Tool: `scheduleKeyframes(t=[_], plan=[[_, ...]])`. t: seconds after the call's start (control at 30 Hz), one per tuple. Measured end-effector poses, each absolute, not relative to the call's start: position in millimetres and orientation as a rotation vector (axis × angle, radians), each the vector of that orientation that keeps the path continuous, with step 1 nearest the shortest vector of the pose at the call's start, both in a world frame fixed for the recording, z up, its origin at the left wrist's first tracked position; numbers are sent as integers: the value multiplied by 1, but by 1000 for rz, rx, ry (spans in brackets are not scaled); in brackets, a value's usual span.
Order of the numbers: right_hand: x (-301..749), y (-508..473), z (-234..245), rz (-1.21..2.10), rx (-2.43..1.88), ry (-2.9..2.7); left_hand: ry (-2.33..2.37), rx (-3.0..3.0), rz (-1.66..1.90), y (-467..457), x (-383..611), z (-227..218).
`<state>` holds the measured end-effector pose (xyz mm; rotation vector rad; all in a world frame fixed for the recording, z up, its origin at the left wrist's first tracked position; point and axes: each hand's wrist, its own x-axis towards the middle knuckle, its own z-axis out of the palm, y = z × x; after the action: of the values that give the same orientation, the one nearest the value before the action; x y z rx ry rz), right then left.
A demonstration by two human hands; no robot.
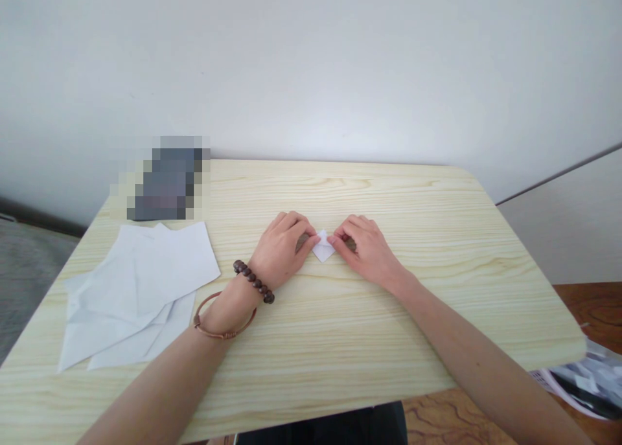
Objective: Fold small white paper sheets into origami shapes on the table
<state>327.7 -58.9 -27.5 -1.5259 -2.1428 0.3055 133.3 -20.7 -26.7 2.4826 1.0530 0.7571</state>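
A small folded piece of white paper lies on the light wooden table near its middle. My left hand rests on the table to the paper's left, fingers curled, with the fingertips pinching the paper's left edge. My right hand mirrors it on the other side, fingers curled and pinching the paper's right edge. Both hands press the paper down against the tabletop. A dark bead bracelet and a thin brown cord ring sit on my left wrist.
A loose pile of white paper sheets lies on the table's left part. A blurred dark object sits at the back left. A white wall runs behind the table. A bag of scraps lies on the floor, lower right.
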Motion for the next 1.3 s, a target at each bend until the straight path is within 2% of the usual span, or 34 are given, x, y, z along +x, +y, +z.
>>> scheduleKeyframes(t=[1.3], plan=[[329,-59,-28,390,-1559,-2111,1158,2378,641,-23,138,-24]])
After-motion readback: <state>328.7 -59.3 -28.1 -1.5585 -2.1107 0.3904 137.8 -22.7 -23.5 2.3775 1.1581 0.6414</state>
